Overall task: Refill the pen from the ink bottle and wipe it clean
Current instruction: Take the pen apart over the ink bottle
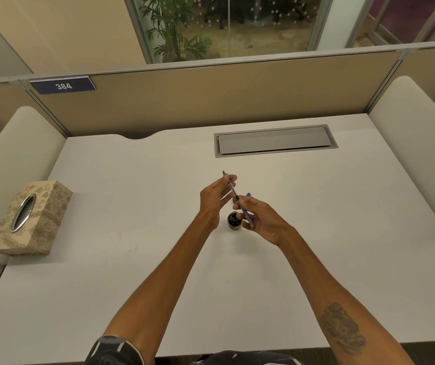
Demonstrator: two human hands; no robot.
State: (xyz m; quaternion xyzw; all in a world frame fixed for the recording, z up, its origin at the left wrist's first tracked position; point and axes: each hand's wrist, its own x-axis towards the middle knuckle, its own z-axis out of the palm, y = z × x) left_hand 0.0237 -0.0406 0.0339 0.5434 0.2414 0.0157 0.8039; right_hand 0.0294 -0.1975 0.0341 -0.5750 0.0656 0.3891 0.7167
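A small dark ink bottle [234, 221] stands upright on the white desk [132, 206], just below and between my hands. My left hand [214, 197] pinches a thin clear pen section [230, 186] with a blue tip that points up and away from me. My right hand [262, 219] grips a blue pen barrel [247, 216], held slanted right above the bottle. The two pen pieces nearly meet end to end between my fingers. I cannot tell whether the bottle has its cap on.
A patterned tissue box [31, 217] with an oval slot lies at the desk's left edge. A grey cable hatch [275, 140] is set into the desk at the back right. Beige partition walls [211, 96] close off the back and sides.
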